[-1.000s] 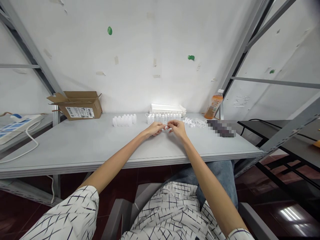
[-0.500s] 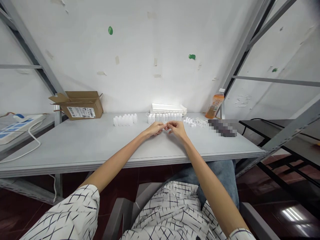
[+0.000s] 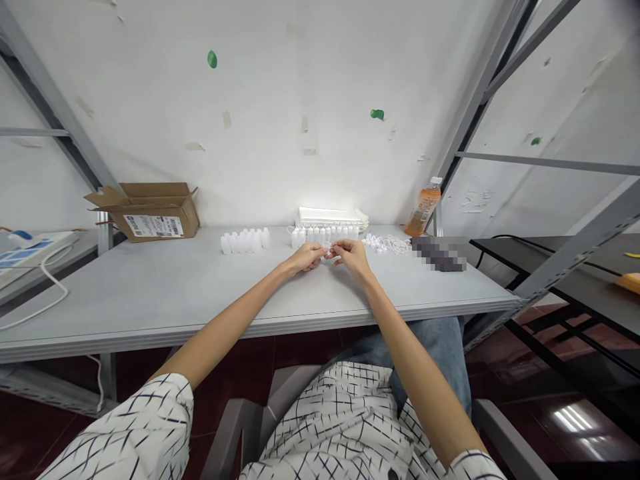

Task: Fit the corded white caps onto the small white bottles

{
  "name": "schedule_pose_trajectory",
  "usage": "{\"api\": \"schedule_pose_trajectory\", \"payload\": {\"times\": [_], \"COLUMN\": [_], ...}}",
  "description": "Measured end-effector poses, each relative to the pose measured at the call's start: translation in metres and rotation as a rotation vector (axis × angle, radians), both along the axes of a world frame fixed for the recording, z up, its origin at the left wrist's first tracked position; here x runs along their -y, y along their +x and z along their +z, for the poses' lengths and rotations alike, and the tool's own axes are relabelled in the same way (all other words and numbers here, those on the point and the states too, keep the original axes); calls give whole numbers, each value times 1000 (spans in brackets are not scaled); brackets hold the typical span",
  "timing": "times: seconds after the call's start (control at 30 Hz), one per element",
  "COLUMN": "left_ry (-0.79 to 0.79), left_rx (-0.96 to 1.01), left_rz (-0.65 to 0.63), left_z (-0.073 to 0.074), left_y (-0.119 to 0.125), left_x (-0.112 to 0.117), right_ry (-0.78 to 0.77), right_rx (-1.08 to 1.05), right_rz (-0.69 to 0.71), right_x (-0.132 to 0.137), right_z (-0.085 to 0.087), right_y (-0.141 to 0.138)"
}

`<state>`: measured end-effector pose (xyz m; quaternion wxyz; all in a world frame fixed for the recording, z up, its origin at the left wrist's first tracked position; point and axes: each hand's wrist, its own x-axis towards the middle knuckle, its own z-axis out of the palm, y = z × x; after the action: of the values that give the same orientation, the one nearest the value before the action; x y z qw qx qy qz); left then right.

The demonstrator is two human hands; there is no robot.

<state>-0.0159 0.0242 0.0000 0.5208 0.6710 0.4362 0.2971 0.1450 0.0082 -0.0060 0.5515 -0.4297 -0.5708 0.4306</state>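
Note:
My left hand (image 3: 306, 257) and my right hand (image 3: 351, 256) meet over the grey table (image 3: 165, 293), fingers pinched together on a small white piece (image 3: 328, 249) between them. I cannot make out what that piece is. Just behind my hands stands a row of small white bottles (image 3: 325, 235). A second group of small white bottles (image 3: 244, 241) stands further left. To the right of my hands lies a heap of small white parts with thin strings (image 3: 387, 244).
An open cardboard box (image 3: 145, 211) sits at the back left. A stack of white trays (image 3: 331, 217) rests against the wall. An orange drink bottle (image 3: 423, 208) stands at the back right by a shelf post. A power strip (image 3: 25, 243) with cable lies far left.
Both hands stay pinched together on the small white piece. The view has shifted slightly to the right and down; nothing on the table has moved.

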Motion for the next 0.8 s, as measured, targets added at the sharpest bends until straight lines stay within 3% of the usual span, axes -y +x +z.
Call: {"api": "schedule_pose_trajectory", "payload": {"times": [0.8], "left_ry": [17], "left_rx": [8], "left_rz": [-4], "left_z": [-1], "left_y": [-2], "left_x": [-1], "right_ry": [-10], "right_rx": [-4], "right_rz": [52], "right_x": [1], "right_z": [-1], "right_y": [1]}}
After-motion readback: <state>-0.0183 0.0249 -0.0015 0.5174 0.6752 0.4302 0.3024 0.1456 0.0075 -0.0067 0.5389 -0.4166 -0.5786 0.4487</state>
